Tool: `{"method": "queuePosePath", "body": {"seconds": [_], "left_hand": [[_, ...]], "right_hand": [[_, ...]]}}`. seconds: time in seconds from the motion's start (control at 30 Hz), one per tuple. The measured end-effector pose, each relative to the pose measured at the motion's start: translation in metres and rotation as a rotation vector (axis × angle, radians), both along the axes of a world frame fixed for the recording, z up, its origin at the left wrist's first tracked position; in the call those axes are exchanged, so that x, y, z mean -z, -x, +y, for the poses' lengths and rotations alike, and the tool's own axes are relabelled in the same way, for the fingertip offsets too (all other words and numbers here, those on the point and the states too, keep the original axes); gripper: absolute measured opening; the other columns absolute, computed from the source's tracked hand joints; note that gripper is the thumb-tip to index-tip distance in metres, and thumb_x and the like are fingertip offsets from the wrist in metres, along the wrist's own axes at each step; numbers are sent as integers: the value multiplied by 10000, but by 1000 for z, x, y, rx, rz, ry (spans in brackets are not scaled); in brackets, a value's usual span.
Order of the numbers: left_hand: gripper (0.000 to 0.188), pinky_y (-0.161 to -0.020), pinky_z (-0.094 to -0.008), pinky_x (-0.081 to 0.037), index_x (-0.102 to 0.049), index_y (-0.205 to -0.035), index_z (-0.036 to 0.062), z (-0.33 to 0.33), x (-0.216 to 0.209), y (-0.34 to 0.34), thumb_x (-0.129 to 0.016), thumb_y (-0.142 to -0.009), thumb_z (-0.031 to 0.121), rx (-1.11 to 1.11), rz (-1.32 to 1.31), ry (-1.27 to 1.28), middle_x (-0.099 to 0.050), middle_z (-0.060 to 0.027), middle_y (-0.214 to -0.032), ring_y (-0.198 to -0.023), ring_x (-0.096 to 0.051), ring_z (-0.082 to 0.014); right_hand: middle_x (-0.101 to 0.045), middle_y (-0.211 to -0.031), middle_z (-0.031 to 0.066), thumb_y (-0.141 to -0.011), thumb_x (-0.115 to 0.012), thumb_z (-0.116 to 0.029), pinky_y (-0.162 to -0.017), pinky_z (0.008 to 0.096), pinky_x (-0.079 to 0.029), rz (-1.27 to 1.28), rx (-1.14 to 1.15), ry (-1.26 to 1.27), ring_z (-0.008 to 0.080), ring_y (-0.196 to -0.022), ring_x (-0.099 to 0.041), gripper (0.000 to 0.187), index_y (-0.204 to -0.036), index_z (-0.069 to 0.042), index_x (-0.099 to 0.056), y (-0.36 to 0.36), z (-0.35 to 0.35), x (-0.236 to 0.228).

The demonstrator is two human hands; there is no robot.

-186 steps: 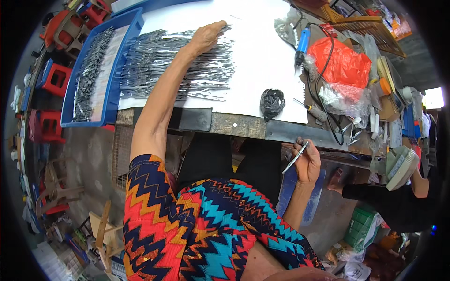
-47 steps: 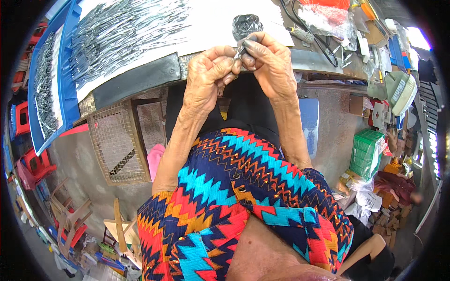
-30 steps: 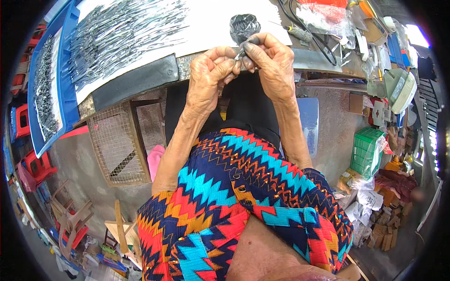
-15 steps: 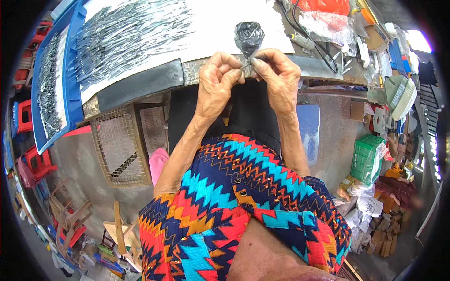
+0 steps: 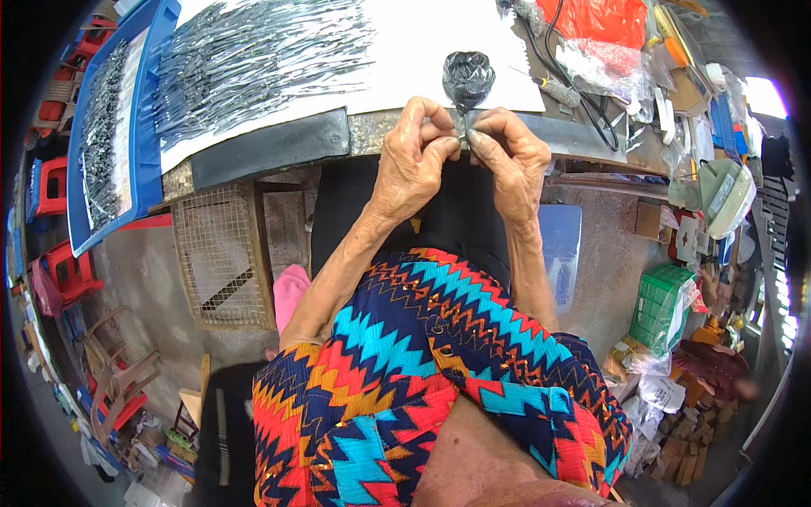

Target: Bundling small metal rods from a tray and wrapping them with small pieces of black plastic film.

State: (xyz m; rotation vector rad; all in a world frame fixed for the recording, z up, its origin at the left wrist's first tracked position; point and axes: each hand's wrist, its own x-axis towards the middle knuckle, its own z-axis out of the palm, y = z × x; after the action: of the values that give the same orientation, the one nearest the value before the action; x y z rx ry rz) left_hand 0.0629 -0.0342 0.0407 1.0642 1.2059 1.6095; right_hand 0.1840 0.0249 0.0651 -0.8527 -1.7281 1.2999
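Black plastic bag (image 5: 468,78), small and rounded, sits on the white sheet (image 5: 405,84) just beyond the fingertips, its narrow neck pointing back between them. Half a second ago both hands were bunched at that neck with something thin and wispy stretched across; now I see them lower and the neck drawn out in a dark line toward them. To my eye, the work is on the neck rather than the bag's body.

The left hand (image 5: 416,152) and the right hand (image 5: 511,156) each have thumb and forefinger pinched together, seemingly on the neck's near end; whether a separate tie is caught there too, I can't tell. The fingers themselves hide that spot.

Beneath the grip runs the worn wooden edge of the surface (image 5: 365,133). Off beyond the left grip lie rows of dark, shiny strips (image 5: 270,59), with a blue tray (image 5: 147,118) past them. Beyond the right grip are a screwdriver-like tool (image 5: 559,91) and a crumpled red plastic bag (image 5: 604,24), neither standing between the hands.
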Motion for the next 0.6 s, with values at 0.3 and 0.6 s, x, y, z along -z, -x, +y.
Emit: {"method": "queuePosePath", "body": {"seconds": [0.3,0.6], "left_hand": [[175,-636,-247,-479,-428,-941,17,2,-5,4,-514,-798,-38,-205,372,-61,-601,-106,-754,-737,-620,-152],[202,-603,-279,-485,-431,-945,24,1,-3,3,-524,-780,-44,-228,577,-124,-608,-126,-748,-718,-642,-219]], "right_hand": [[-527,-621,-5,-840,-558,-134,-482,182,-382,115,15,178,43,-546,-478,146,-816,9,-575,-3,8,4],[-481,-599,-25,-831,-556,-135,-451,173,-316,64,3,193,28,-510,-408,147,-761,-7,-565,-2,4,9]]}}
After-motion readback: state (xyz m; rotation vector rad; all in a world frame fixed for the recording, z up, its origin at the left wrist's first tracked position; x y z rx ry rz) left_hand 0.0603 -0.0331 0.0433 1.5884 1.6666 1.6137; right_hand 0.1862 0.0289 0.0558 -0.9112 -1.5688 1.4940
